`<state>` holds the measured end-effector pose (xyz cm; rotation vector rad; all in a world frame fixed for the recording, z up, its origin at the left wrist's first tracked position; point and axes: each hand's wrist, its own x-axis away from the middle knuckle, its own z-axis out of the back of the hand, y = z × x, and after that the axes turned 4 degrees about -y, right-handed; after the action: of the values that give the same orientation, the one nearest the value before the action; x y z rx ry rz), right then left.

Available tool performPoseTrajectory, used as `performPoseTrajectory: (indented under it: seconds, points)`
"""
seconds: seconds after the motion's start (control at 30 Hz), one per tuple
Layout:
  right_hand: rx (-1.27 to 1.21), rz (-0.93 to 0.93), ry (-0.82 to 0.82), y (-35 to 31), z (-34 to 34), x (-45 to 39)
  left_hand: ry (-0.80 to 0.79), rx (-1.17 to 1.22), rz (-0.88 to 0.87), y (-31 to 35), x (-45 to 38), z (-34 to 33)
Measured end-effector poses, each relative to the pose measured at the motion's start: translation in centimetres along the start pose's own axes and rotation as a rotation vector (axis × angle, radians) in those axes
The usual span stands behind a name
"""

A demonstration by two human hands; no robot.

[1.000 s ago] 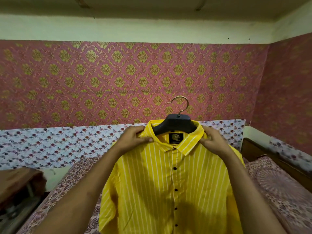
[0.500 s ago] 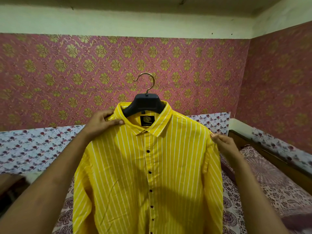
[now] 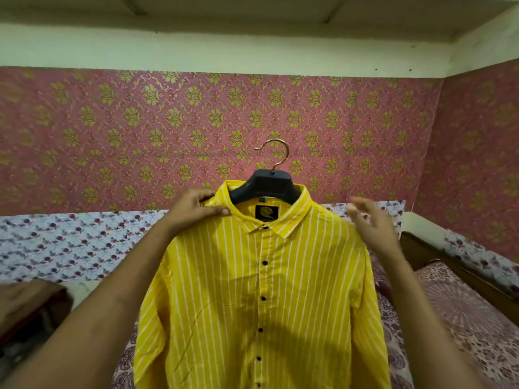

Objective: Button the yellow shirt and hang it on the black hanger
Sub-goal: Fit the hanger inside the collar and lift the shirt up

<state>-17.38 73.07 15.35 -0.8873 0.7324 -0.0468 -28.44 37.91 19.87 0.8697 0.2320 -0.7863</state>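
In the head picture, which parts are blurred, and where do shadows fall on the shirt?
Head view: the right hand is smeared by motion blur, its fingers indistinct; the left hand is sharp, gripping the yellow shirt at the shoulder; soft arm shadows darken the shirt's lower front; the black hanger is clear; wide-angle distortion bends the wall lines.

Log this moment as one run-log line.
yellow shirt: buttoned, on black hanger | left hand: gripping shoulder | right hand: open, blurred, beside other shoulder

Yellow white-striped shirt (image 3: 261,299), black hanger (image 3: 265,183) — pink-gold floral wallpaper (image 3: 140,130)
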Motion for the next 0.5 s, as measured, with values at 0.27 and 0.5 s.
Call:
performPoseTrajectory:
  seconds: [0.27,0.5]
  points:
    - [0.145,0.198,-0.221,-4.2,-4.9,-1.0,-0.039,0.059,0.007,0.3,0.3,0.0]
    - [0.26,0.178,-0.115,-3.8,-5.8,-1.0,0.029,0.192,0.067,2.1,0.3,1.0]
